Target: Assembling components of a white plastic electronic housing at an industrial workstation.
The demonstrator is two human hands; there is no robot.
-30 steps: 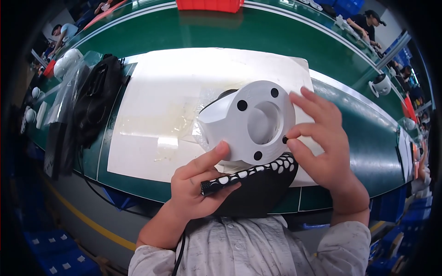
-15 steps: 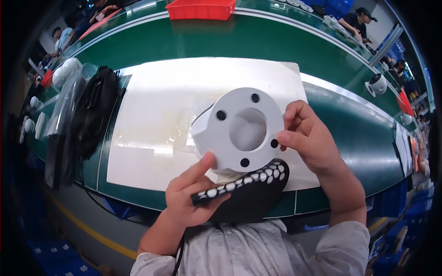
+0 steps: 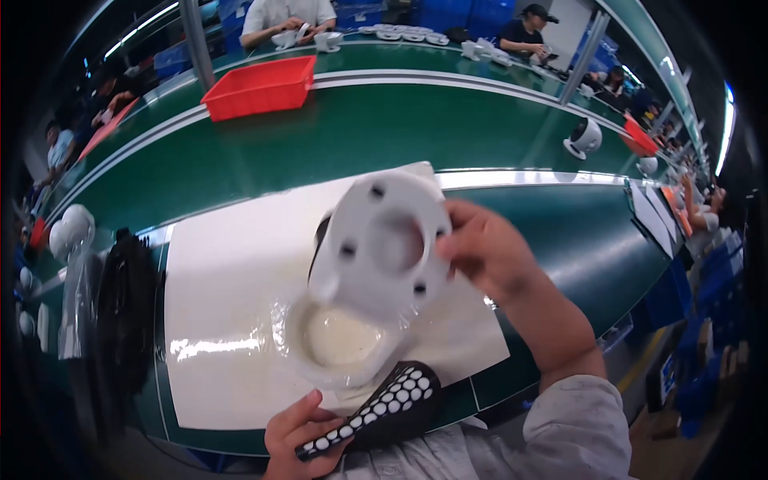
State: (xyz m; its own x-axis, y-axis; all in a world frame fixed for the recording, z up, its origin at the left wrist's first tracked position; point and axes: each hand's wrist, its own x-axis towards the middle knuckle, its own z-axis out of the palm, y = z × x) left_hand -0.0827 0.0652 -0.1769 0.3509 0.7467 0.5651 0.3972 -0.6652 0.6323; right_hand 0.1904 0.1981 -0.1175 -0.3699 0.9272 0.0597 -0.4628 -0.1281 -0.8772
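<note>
Far left, on the green counter (image 3: 552, 248), sits a white rounded unit (image 3: 74, 232); below it, a clear plastic bag (image 3: 74, 308) beside a black pouch (image 3: 128, 296), both dim, their contents unreadable from here. Next, a white board (image 3: 216, 272).

Left hand (image 3: 304, 436), low at the board's near edge: fingers closed on the narrow end of a black sheet with white dots (image 3: 392, 404). Sheet's long axis runs from lower left to upper right, its broad end away from the hand. Its black lower part merges with shadow against the clothing; lower edge hard to trace.

Right of the left hand and farther from the person, a plastic-wrapped ring (image 3: 344, 376) lies on the board, its far edge covered by a white housing (image 3: 380, 280). The housing is held above the board, base face up and tilted; contact with the ring cannot be told. Outline nearly round, so long axis uncertain; a blunt corner points lower left. Four black pads surround the round opening, all blurred. The far side is hidden.

Right hand (image 3: 484, 252) clamps the housing's right rim, thumb on the base face, other fingertips concealed.
</note>
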